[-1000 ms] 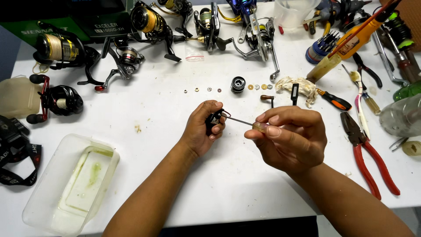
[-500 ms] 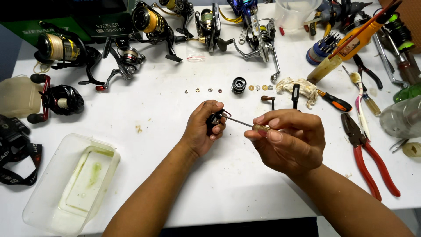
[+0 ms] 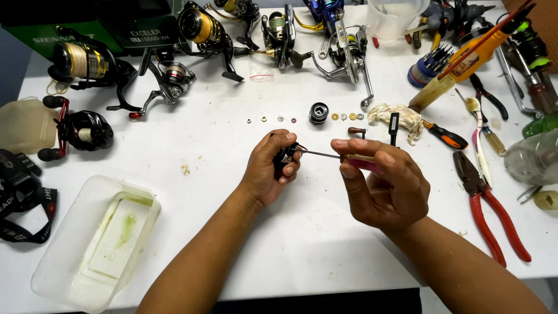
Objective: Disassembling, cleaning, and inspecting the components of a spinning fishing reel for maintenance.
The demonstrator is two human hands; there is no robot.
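Note:
My left hand [image 3: 268, 168] is closed around a small black reel part [image 3: 285, 156] near the middle of the white table [image 3: 302, 244]. My right hand [image 3: 381, 183] grips a small screwdriver [image 3: 349, 157] with a clear pink handle. Its thin metal shaft runs left and its tip meets the black part. Just beyond my hands lies a row of tiny washers and screws [image 3: 270, 119], a black round spool part [image 3: 318, 113] and more small washers [image 3: 347, 116].
Several fishing reels [image 3: 200, 26] line the far edge. A clear plastic tub [image 3: 96, 238] sits front left, a black baitcasting reel [image 3: 81, 131] and a headlamp [image 3: 20, 192] at far left. Red-handled pliers [image 3: 488, 209], an orange-handled screwdriver [image 3: 444, 136], a rag [image 3: 398, 113] and bottles crowd the right.
My right hand has shifted slightly left with the screwdriver, keeping its tip at the black part. My left hand has stayed in place.

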